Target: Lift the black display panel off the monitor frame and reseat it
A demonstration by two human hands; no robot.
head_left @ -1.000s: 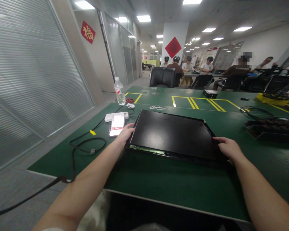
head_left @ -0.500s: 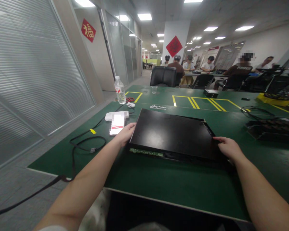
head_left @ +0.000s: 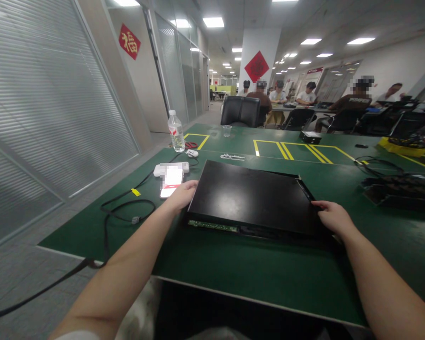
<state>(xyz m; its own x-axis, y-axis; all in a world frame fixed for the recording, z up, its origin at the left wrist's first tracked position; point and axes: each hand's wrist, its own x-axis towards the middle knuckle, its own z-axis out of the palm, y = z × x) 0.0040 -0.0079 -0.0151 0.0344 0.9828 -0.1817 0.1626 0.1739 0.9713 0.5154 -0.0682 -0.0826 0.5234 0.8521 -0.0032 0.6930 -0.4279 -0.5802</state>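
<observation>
A flat black panel [head_left: 251, 196], like a screen or metal case, lies between my hands over the green table, a strip of green circuit board [head_left: 212, 226] showing along its near edge. My left hand [head_left: 182, 196] grips its left edge, fingers partly hidden. At the opposite edge my right hand [head_left: 335, 217] is closed, thumb on top and the other fingers out of sight below. Whether the panel rests fully on the table or is slightly raised, I cannot tell. Near my left hand lies a lit phone [head_left: 171, 182] against a white object [head_left: 180, 166].
The green table [head_left: 255, 283] bears a water bottle [head_left: 176, 132], red scissors [head_left: 190, 145], a clear cup [head_left: 227, 131] and a black cable [head_left: 131, 208]. A black device [head_left: 403, 191] sits at right. Beyond are a black chair [head_left: 240, 112] and several seated people.
The panel and both hands have shifted very slightly left. My grip on both edges looks the same.
</observation>
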